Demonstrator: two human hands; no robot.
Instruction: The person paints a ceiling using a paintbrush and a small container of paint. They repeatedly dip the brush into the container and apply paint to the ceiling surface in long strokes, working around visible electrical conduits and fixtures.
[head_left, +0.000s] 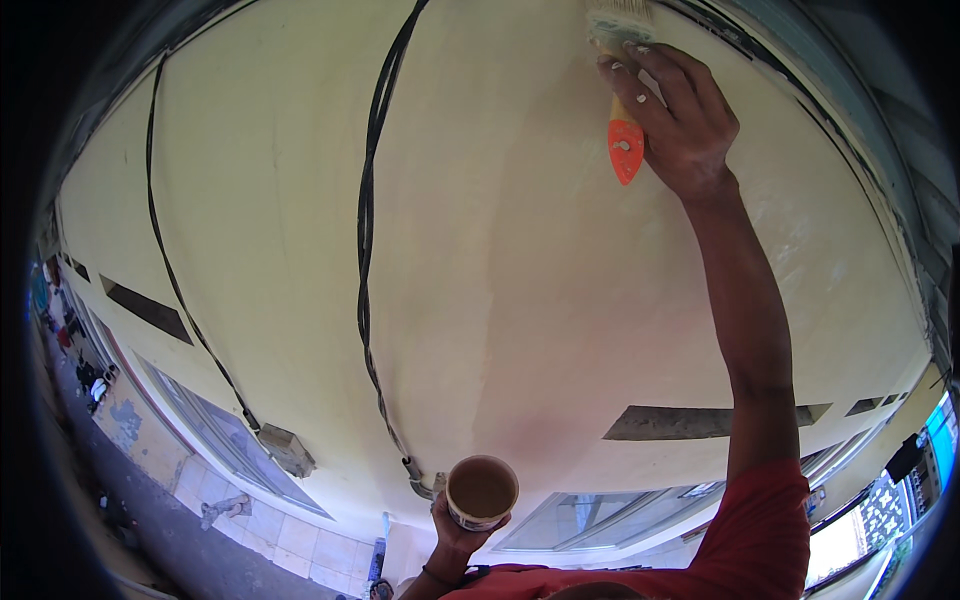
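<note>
My right hand (685, 115) is raised high and closed round a paintbrush (627, 150) with a wooden handle and an orange tip. The pale bristles point up at the picture's top edge, close to the wall; whether they touch it I cannot tell. Spots of paint mark the fingers. Low in the middle, my left hand (458, 525) grips a cup (482, 492) with brownish liquid in it. Before me spreads a cream wall (560, 300), with a darker, damp-looking area on the right side of a soft vertical edge.
Twisted black cables (366, 230) run down the wall's middle, and a thinner black cable (160, 220) drops to a grey box (285, 450) at left. Dark slots (665, 423) cut the wall. Windows (590, 518) lie below. A grey roof edge (850, 110) borders the upper right.
</note>
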